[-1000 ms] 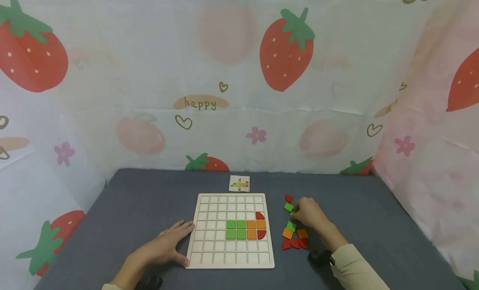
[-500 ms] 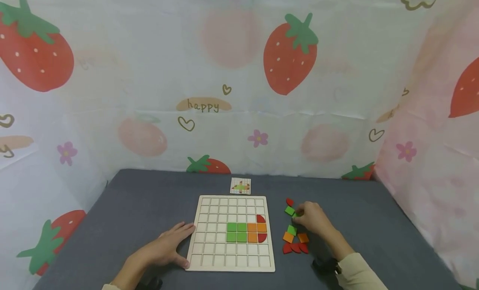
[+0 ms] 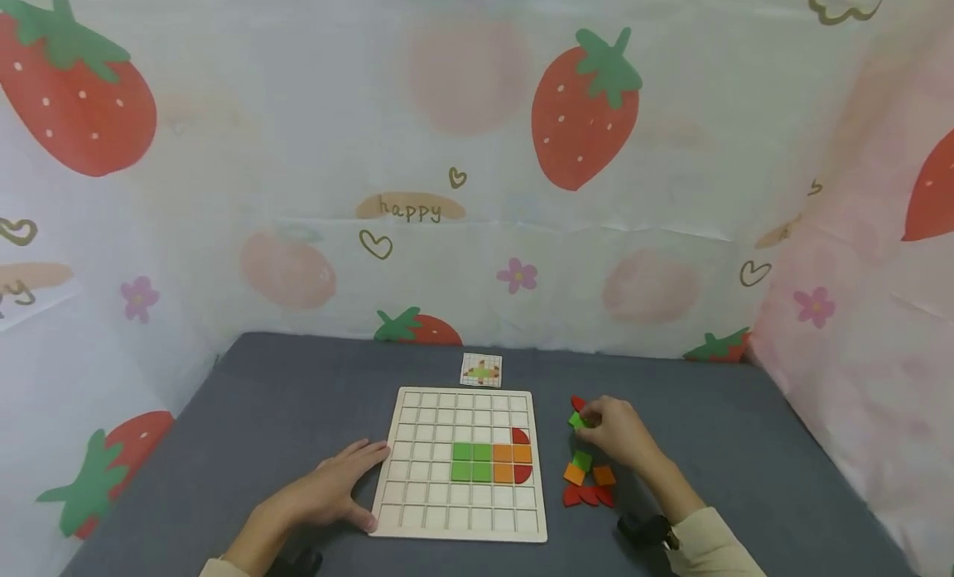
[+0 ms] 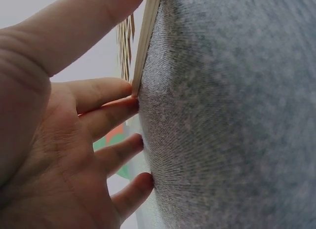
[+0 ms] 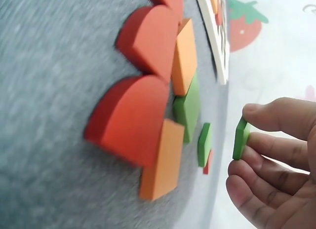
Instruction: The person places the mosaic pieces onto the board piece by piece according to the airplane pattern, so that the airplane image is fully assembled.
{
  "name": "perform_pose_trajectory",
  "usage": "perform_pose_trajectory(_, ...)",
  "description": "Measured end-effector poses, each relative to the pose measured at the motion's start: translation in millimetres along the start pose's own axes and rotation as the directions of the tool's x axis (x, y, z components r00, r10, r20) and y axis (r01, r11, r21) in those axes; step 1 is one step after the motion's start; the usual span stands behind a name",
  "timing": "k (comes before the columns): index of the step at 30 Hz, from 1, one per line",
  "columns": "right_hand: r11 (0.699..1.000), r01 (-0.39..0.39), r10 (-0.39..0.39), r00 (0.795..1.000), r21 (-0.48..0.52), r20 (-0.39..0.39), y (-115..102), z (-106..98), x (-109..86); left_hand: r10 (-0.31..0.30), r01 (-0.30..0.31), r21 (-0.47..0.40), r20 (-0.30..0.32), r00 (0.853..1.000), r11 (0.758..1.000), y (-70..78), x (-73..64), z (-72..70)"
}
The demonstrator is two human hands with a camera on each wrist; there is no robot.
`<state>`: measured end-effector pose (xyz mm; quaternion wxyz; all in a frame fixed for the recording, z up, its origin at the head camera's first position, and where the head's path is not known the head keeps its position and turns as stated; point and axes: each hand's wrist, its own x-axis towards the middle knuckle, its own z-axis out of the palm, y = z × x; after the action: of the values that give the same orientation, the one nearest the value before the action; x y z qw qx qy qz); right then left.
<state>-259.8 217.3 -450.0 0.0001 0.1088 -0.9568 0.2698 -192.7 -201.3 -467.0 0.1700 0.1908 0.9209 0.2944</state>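
My right hand (image 3: 620,432) pinches a green square tile (image 5: 241,137) between thumb and fingers, just right of the board. In the head view the fingers mostly hide that tile. Close by its fingertips, another green tile (image 5: 204,145) lies on the table with a red piece (image 3: 577,403) behind it. My left hand (image 3: 328,490) rests at the left edge of a pale wooden grid board (image 3: 462,537), fingers extended and thumb by the near corner. Set in the grid are several green tiles (image 3: 462,461), orange tiles (image 3: 503,463) and two red quarter-round pieces (image 3: 520,436).
Nearer me, right of the board, lie a green tile (image 3: 582,460), two orange tiles (image 3: 604,475) and several red quarter-round pieces (image 3: 588,495). A small card (image 3: 480,370) with a coloured grid picture lies beyond the board. A strawberry-print cloth (image 3: 477,163) hangs behind the dark table (image 3: 313,395).
My right hand has picked up the green tile from the loose pieces and shifted slightly left. The left hand stays at the board's edge. The head view has tilted slightly.
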Motion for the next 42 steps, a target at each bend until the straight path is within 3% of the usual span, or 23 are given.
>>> perform_pose_trajectory(15,0.995,0.100,-0.099,0.995,0.017,-0.018,-32.1,9.0,11.1,-0.022,0.022,0.011,-0.009,1.000,1.000,2.1,2.0,1.3)
perform_pose_trajectory(26,0.982,0.175,-0.177,0.984,0.066,0.026,-58.7,20.3,16.2,-0.039,0.039,0.033,0.005,0.999,0.999,4.5,2.1,-0.2)
perform_pose_trajectory(36,0.975,0.213,-0.217,0.975,0.065,0.054,-76.3,30.4,21.2,-0.013,0.014,0.048,-0.011,1.000,0.999,4.1,2.7,1.1)
perform_pose_trajectory(42,0.961,0.266,-0.271,0.960,0.079,0.064,-84.3,36.0,22.0,-0.039,0.039,0.034,0.012,0.999,0.999,4.2,3.8,0.3)
